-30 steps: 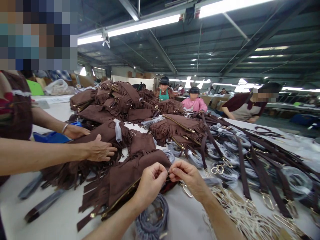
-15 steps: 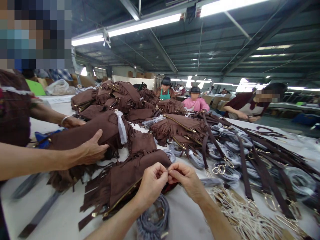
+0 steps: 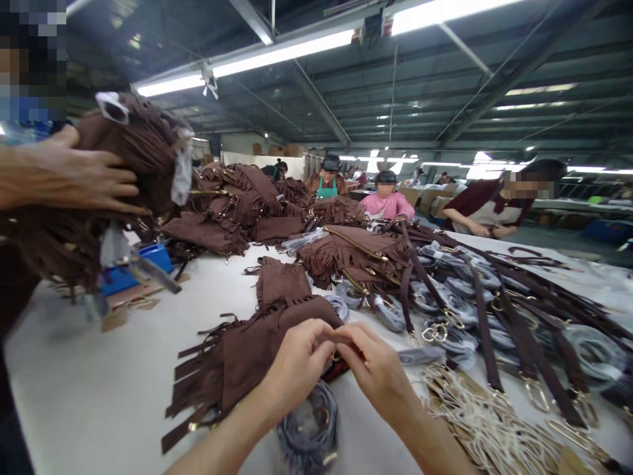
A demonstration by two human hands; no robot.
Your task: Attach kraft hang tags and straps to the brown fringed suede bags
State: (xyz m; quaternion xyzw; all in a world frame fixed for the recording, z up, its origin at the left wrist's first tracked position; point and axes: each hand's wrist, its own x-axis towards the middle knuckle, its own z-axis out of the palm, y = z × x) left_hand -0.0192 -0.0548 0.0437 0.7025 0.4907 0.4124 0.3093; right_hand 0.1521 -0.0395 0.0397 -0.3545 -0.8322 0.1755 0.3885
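A brown fringed bag [image 3: 257,346] lies on the white table, its right end under my fingers. My left hand [image 3: 304,359] is closed there, thumb and fingertips pinched together. Facing it, my right hand [image 3: 373,363] pinches at the same bag end, and the fingertips of both hands meet. A small gold-coloured ring shows between them; the exact part gripped is mostly hidden. Below my hands sits a coiled strap [image 3: 309,432] in greyish wrapping.
Tags with white strings [image 3: 475,422] lie at the right front. Dark straps with gold clasps [image 3: 482,323] and wrapped coils cover the right side. More fringed bags [image 3: 237,191] are heaped behind. At left, a co-worker's hand [image 3: 93,175] holds a bundle of bags above a blue box [image 3: 121,280].
The co-worker at left has lifted the bags off the table, up and leftward, uncovering the blue box. My hands stay at the bag's end, with fingers slightly shifted.
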